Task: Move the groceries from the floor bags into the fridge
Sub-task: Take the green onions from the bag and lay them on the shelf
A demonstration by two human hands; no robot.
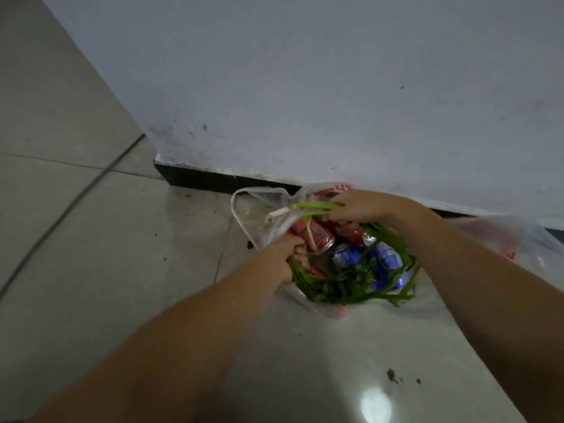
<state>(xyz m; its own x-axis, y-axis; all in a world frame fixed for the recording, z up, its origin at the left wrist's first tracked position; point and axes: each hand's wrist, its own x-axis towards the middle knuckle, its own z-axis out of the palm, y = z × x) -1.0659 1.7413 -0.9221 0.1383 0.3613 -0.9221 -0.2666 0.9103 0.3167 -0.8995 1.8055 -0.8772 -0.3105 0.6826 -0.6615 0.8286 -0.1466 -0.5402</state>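
A clear plastic bag [259,198] lies open on the tiled floor against the wall. Inside it are red cans [319,235], blue cans [386,254] and a bunch of green onions [341,285] curling around the cans. My right hand [360,207] is closed around the pale-green stalks of the green onions near their white ends. My left hand [282,254] reaches into the bag's left side, its fingers curled at the bag edge and the greens; what it grips is hidden.
A white wall with a dark baseboard [213,180] runs right behind the bag. A second clear bag with red print [515,239] lies to the right, partly behind my right forearm. Open floor tiles [91,239] extend to the left and front.
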